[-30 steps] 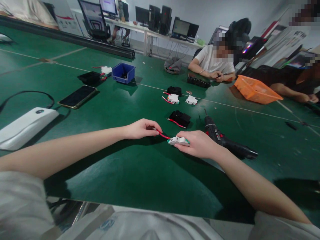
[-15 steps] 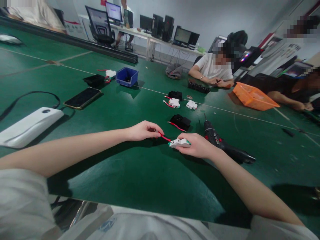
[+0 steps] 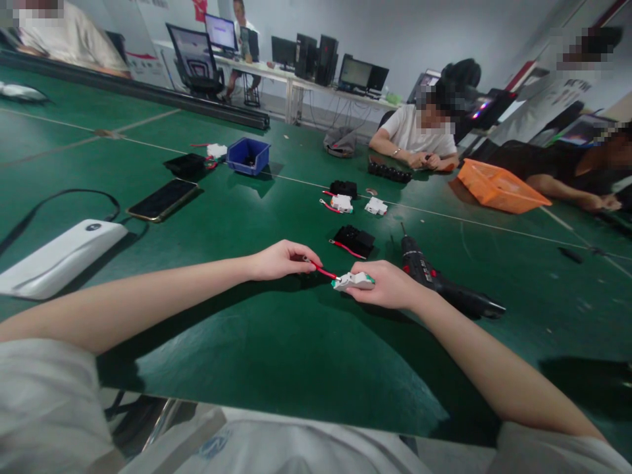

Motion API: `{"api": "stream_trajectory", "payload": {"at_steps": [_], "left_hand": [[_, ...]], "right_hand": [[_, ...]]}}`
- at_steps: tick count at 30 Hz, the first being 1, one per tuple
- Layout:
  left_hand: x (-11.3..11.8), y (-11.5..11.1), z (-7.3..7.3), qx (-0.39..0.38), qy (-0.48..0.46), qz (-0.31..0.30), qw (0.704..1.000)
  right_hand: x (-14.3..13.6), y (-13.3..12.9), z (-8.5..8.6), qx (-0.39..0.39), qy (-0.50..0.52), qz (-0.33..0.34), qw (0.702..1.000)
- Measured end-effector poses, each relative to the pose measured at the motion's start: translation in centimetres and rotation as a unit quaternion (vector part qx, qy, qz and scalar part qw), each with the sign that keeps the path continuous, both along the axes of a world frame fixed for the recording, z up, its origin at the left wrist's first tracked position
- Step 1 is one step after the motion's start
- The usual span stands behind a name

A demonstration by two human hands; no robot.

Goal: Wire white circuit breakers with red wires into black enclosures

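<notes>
Between finger and thumb, my left hand (image 3: 287, 259) pinches a short red wire (image 3: 323, 270) near its free end. The wire's other end meets the left end of a white block with green ends (image 3: 354, 282). My right hand (image 3: 382, 283) is closed around that block from the right. Just beyond my hands lies a black part (image 3: 353, 239) with a red wire along its front. Farther back are a white block with red wires (image 3: 341, 203) and another white block (image 3: 376, 206). A black power drill (image 3: 434, 276) rests to the right of my right hand.
On the green table (image 3: 276, 355) are a phone (image 3: 164, 200), a white device (image 3: 64, 258) with a cable, a blue bin (image 3: 248, 157), a black tray (image 3: 184, 164) and an orange basket (image 3: 498, 185). People sit across the table and at the right.
The camera view has shifted slightly. Both hands keep their hold on the wire and the white block, with little visible motion.
</notes>
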State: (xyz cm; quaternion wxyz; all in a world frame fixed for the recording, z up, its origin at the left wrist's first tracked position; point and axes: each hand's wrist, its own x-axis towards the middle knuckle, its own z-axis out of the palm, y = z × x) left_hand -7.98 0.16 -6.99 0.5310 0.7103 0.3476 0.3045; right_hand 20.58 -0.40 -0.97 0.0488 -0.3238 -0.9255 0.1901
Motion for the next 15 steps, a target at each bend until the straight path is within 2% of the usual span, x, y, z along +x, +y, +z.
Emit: {"api": "stream_trajectory", "payload": {"at_steps": [4,9,15], "left_hand": [[0.1,-0.1,-0.2,0.009,0.000,0.002,1.000],[0.3,-0.4,-0.3,0.023,0.017,0.016,0.999],[0.2,-1.3,0.2,0.166,0.100,0.014,0.981]], "right_hand": [[-0.2,-0.1,-0.1,0.012,-0.004,-0.003,1.000],[-0.5,-0.3,-0.2,0.071,-0.049,-0.027,0.996],[-0.7,-0.6,0.0,0.082,-0.080,-0.046,0.992]]}}
